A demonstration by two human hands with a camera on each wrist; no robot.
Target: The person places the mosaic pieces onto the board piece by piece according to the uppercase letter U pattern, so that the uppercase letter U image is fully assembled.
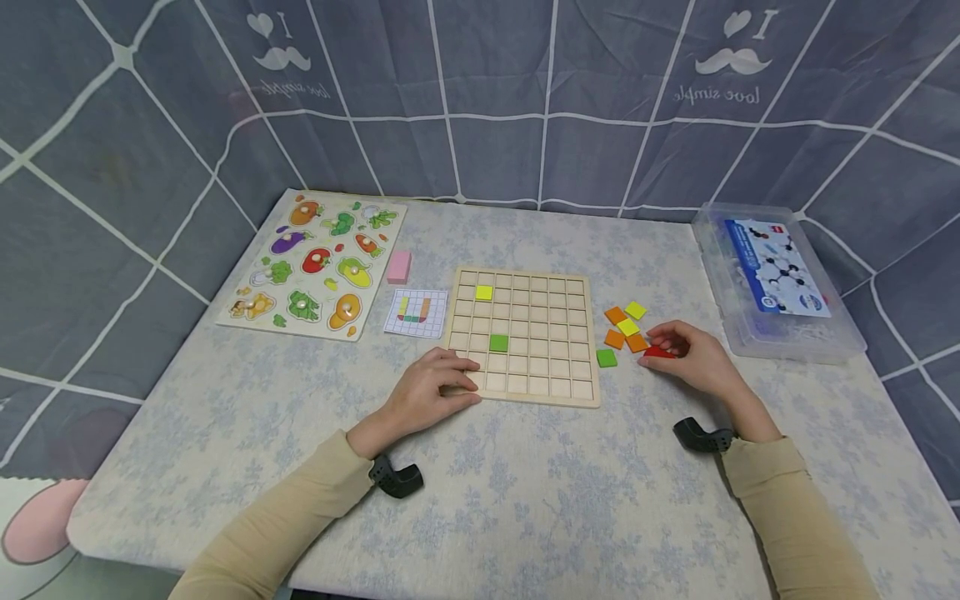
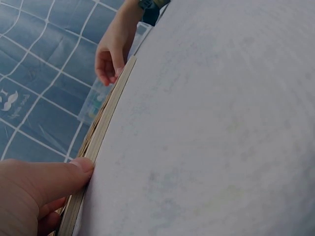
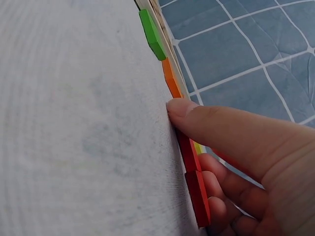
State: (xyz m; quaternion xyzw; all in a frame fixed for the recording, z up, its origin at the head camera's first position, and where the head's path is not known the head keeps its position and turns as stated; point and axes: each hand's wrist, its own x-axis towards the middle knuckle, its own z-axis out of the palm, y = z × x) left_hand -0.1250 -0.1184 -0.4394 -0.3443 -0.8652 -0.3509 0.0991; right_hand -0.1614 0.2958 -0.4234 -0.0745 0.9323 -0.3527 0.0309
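Note:
My left hand (image 1: 435,383) rests on the near left corner of a wooden grid board (image 1: 534,400). Its thumb (image 2: 81,169) touches the front edge, and its fingers lie loosely over the corner. On the board sit a yellow tile (image 1: 483,292) and a green tile (image 1: 498,342). Right of the board, my right hand (image 1: 693,358) pinches at red tiles (image 1: 659,352) low on the table. Two red pieces (image 3: 198,199) show by its thumb and curled fingers, which partly hide them. Beside it lie orange tiles (image 1: 614,339), yellow tiles (image 1: 636,311) and another green tile (image 1: 607,358).
A pattern card (image 1: 390,325) lies left of the board, with a pink block (image 1: 399,267) behind it. Farther left is a vegetable puzzle board (image 1: 330,279). A clear plastic box (image 1: 787,342) stands at the right. A grey curtain (image 1: 495,83) hangs behind the table.

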